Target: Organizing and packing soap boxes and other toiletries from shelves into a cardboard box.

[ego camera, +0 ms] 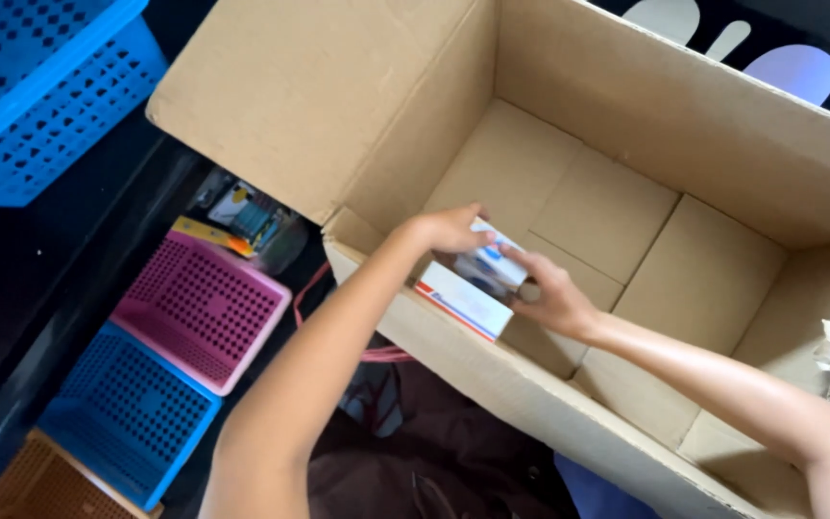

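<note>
Cardboard carton (626,221) fills the frame's centre and right, open and bare inside. Near its lower-left corner, just inside the near wall, a small white packet (473,284) looks light, stiff, crushable; best held by its ends. Left hand (449,231) grips the top; right hand (549,298) clasps its right end, both forearms reaching in.

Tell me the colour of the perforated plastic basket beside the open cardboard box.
Pink perforated plastic basket, seen clearly in the head view.
</note>
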